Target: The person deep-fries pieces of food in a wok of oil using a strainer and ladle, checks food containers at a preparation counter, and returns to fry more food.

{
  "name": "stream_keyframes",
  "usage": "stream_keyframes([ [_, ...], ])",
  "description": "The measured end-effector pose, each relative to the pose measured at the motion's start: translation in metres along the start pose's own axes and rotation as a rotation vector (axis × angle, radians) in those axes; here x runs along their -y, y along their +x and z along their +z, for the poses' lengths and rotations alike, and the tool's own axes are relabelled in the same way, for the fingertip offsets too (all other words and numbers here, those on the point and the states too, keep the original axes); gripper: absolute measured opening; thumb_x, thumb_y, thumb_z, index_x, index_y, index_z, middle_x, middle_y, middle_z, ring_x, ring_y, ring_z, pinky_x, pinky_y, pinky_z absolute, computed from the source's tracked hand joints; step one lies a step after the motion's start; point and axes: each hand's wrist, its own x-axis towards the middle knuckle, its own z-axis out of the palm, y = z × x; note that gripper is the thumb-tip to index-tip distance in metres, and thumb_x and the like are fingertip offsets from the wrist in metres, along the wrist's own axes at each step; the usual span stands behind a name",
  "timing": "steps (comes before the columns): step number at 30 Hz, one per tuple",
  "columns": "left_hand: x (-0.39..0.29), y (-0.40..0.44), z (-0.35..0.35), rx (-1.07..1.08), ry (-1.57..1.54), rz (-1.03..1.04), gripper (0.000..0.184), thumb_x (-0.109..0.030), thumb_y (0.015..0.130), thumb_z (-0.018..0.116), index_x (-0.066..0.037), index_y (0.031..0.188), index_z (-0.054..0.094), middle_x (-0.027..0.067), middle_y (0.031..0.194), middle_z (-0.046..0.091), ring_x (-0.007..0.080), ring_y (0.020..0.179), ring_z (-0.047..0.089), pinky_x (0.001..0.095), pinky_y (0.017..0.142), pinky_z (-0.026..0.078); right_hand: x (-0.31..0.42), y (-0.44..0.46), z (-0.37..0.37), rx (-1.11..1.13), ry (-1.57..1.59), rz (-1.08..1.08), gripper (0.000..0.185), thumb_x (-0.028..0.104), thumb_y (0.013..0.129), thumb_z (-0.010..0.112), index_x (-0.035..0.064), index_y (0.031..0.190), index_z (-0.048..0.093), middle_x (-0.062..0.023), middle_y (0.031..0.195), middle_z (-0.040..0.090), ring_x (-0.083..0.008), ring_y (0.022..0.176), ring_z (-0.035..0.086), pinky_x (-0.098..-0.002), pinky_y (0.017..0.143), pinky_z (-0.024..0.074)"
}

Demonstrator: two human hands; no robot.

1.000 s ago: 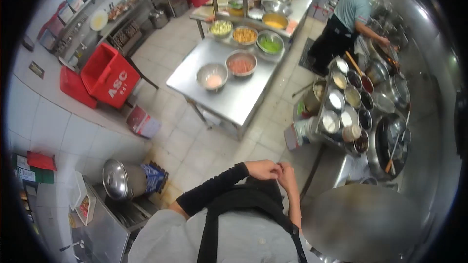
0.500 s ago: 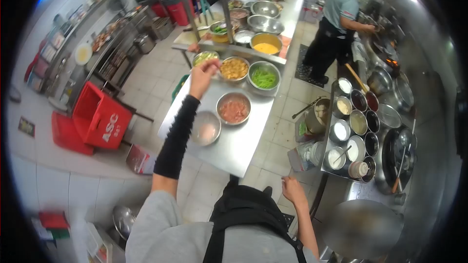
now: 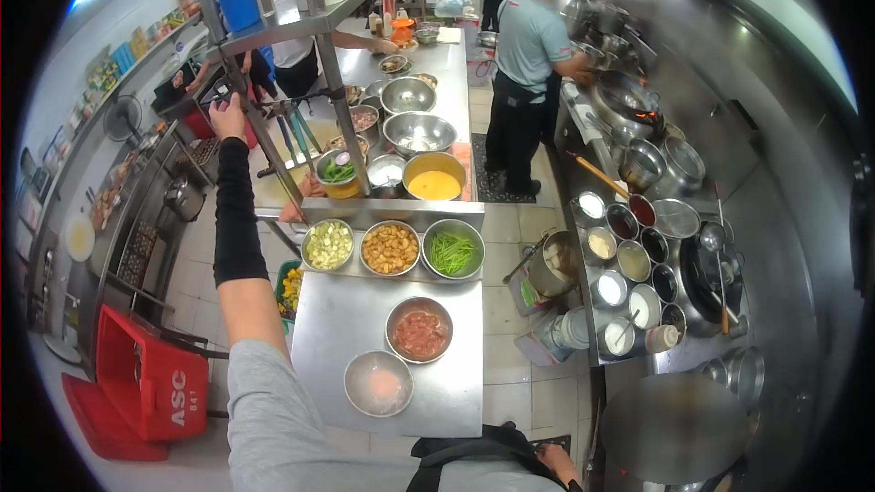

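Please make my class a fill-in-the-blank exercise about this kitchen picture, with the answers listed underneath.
1. The raised hand, beyond the black sleeve, is the camera wearer's ____ hand.
2. In the row of three bowls, the bowl of brown chunks stands in the ____.
3. The colour of the bin lettered ASC is ____.
4. The colour of the thin strips at the row's right end is ____.

Missing words: left; middle; red; green.

Bare strip left open on desk (image 3: pixel 319 346), left of meat bowl (image 3: pixel 419 330); far side blocked by vegetable bowls (image 3: pixel 453 249) and upright post (image 3: pixel 337 91).
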Motion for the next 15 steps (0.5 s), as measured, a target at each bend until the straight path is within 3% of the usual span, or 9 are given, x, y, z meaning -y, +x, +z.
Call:
stream_keyframes([
  [1, 0.016, 0.019, 0.001, -0.022, 0.054, 0.059, 0.071, -0.022, 0.089, 0.081, 0.011, 0.143, 0.048, 0.0229, 0.127, 0.068, 0.0293, 0.118, 0.066, 0.039, 0.101, 0.051, 0.004, 0.003, 0.005, 0.004, 0.016, 0.034, 0.031, 0.023, 0.089, 0.063, 0.0016, 0.109, 0.075, -0.0286, 0.111, 0.071, -0.0436, 0.108, 0.069, -0.0524, 0.099, 0.0542],
  [4, 0.017, 0.04, -0.002, 0.008, 0.102, -0.057, 0.056, -0.023, 0.089, 0.081, 0.01, 0.129, 0.06, 0.0188, 0.111, 0.075, 0.0273, 0.105, 0.072, 0.0396, 0.095, 0.055, 0.03, 0.007, -0.007, -0.035, 0.056, -0.037, 0.032, 0.022, 0.09, 0.063, 0.0012, 0.111, 0.075, -0.0286, 0.111, 0.071, -0.0444, 0.109, 0.068, -0.0515, 0.099, 0.0538],
  [5, 0.014, 0.038, 0.0, -0.012, -0.044, -0.096, 0.041, -0.03, 0.089, 0.079, 0.005, 0.11, 0.071, 0.0159, 0.097, 0.078, 0.0302, 0.092, 0.075, 0.0416, 0.089, 0.056, 0.047, 0.001, -0.019, -0.066, 0.085, -0.002, 0.033, 0.021, 0.091, 0.062, 0.0009, 0.113, 0.074, -0.0281, 0.115, 0.071, -0.0436, 0.111, 0.067, -0.0499, 0.101, 0.0533],
  [8, -0.02, 0.025, -0.008, -0.234, 0.424, 0.108, 0.043, -0.04, 0.09, 0.073, 0.002, 0.101, 0.076, 0.0192, 0.096, 0.077, 0.0353, 0.093, 0.074, 0.0447, 0.089, 0.055, 0.034, 0.017, -0.014, -0.165, 0.092, -0.012, 0.033, 0.022, 0.091, 0.062, 0.003, 0.116, 0.074, -0.0262, 0.12, 0.07, -0.0428, 0.113, 0.067, -0.0487, 0.103, 0.0526],
  [9, -0.02, 0.038, -0.011, -0.254, 0.445, 0.169, 0.046, -0.045, 0.09, 0.069, -0.001, 0.099, 0.079, 0.0227, 0.097, 0.076, 0.0404, 0.096, 0.073, 0.0472, 0.089, 0.054, 0.03, 0.017, -0.017, -0.159, 0.077, 0.013, 0.034, 0.022, 0.092, 0.061, 0.0036, 0.117, 0.073, -0.026, 0.123, 0.069, -0.0421, 0.115, 0.067, -0.0488, 0.103, 0.0519],
  [12, -0.03, 0.085, -0.017, -0.114, 0.479, 0.118, 0.046, -0.045, 0.089, 0.068, -0.003, 0.103, 0.079, 0.0239, 0.098, 0.076, 0.0413, 0.1, 0.072, 0.0489, 0.091, 0.054, 0.021, 0.008, -0.025, -0.218, 0.119, 0.034, 0.034, 0.023, 0.093, 0.06, 0.0031, 0.117, 0.073, -0.0264, 0.119, 0.07, -0.0426, 0.113, 0.067, -0.0496, 0.103, 0.0519],
  [14, -0.065, 0.084, -0.009, -0.245, 0.725, 0.24, 0.041, -0.039, 0.094, 0.057, -0.005, 0.095, 0.08, 0.0198, 0.096, 0.077, 0.0324, 0.09, 0.075, 0.0452, 0.082, 0.056, 0.01, 0.003, -0.023, -0.206, 0.089, 0.06, 0.032, 0.022, 0.093, 0.059, 0.0025, 0.114, 0.074, -0.0269, 0.117, 0.07, -0.0438, 0.111, 0.067, -0.0505, 0.102, 0.0523],
  [15, -0.058, 0.112, -0.021, -0.191, 1.085, 0.484, 0.041, -0.043, 0.094, 0.057, -0.007, 0.092, 0.078, 0.0172, 0.092, 0.076, 0.0334, 0.088, 0.074, 0.0464, 0.078, 0.057, 0.001, -0.002, -0.019, -0.199, 0.081, 0.08, 0.031, 0.021, 0.093, 0.059, 0.0023, 0.112, 0.074, -0.0272, 0.117, 0.07, -0.0443, 0.111, 0.067, -0.051, 0.102, 0.0525],
])
